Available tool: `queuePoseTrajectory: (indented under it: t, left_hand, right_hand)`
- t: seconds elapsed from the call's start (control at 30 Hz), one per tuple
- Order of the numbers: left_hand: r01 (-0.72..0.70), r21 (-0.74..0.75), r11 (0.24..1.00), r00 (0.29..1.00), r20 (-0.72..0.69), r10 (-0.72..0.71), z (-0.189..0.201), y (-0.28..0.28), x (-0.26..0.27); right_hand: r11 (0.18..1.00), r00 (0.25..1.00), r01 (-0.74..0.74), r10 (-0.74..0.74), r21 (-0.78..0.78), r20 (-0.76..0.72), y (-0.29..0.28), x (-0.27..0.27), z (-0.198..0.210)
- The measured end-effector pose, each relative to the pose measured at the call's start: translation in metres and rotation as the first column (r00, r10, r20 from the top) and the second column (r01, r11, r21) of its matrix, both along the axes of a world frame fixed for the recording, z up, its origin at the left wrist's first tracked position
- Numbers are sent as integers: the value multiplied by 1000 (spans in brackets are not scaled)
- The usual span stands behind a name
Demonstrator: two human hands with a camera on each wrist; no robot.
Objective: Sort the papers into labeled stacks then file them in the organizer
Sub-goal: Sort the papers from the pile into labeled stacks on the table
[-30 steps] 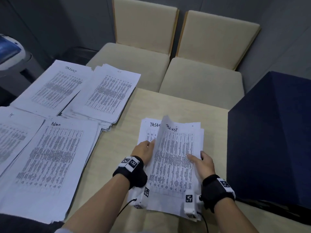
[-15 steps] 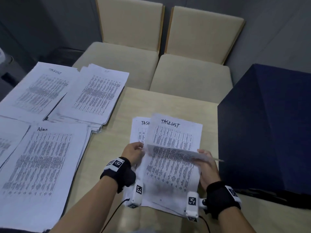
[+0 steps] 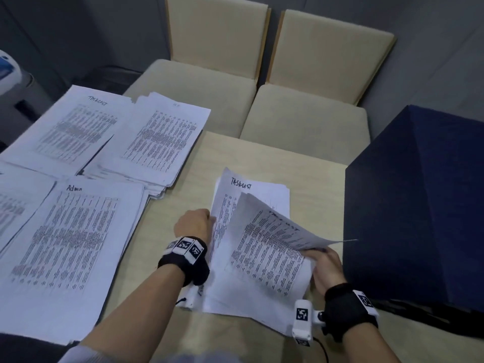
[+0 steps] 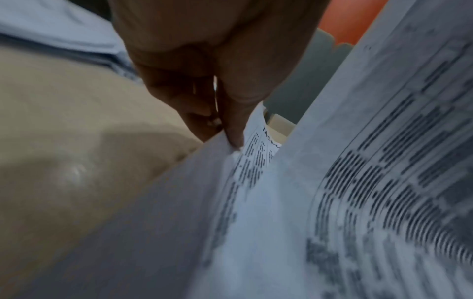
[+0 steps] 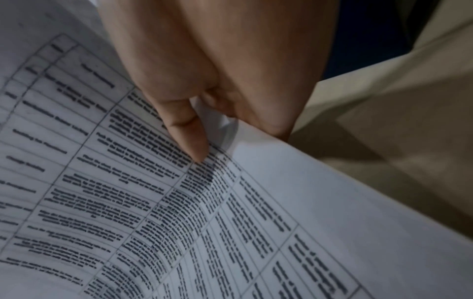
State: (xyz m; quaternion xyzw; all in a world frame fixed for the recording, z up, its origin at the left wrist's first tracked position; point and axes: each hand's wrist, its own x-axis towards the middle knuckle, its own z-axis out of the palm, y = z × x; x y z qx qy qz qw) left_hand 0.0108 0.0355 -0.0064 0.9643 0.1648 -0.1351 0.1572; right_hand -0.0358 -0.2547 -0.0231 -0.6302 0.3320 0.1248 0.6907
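Note:
A small pile of printed sheets headed TASKLIST (image 3: 243, 189) lies mid-table. My left hand (image 3: 195, 224) pinches the pile's left edge (image 4: 222, 147) between thumb and finger. The top sheets (image 3: 272, 239) are lifted and curled over to the right. My right hand (image 3: 323, 260) grips their right edge, thumb (image 5: 189, 139) on the printed face (image 5: 153, 202) and fingers (image 5: 266, 109) underneath. The tall dark blue organizer (image 3: 419, 205) stands just right of that hand.
Sorted stacks cover the table's left: a Tasklist stack (image 3: 68, 127), a stack beside it (image 3: 162, 137), an Admin stack (image 3: 70, 231) and one cut off at the far left (image 3: 10, 205). Two beige chairs (image 3: 301, 119) stand behind the table (image 3: 183, 184).
The lifted sheets have swung from upright down and over to the right, and my right hand has moved right with their edge. My left hand stays on the left edge.

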Motion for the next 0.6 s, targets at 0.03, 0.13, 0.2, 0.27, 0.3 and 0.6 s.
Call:
queuePoseTrajectory:
  t: [0.03, 0.13, 0.2, 0.27, 0.3, 0.6]
  left_hand:
    - [80, 114, 990, 997, -16, -78, 6, 0, 0]
    - [162, 160, 974, 984, 44, -171, 18, 5, 0]
    - [151, -101, 983, 978, 162, -134, 16, 14, 0]
    - [145, -458, 877, 980, 188, -64, 6, 22, -2]
    - [119, -627, 770, 986, 164, -20, 2, 24, -4]
    - [-204, -403, 892, 976, -16, 217, -17, 14, -13]
  right_hand:
    - [1000, 1000, 7, -7, 13, 11, -1, 1, -1]
    - [1000, 999, 7, -8, 20, 42, 2, 3, 1]
    - [999, 998, 14, -16, 41, 53, 5, 4, 2]
    - [998, 997, 18, -23, 66, 77, 8, 5, 4]
    - [995, 994, 3, -14, 95, 108, 10, 4, 5]
    - [1000, 988, -7, 5, 12, 152, 4, -3, 7]
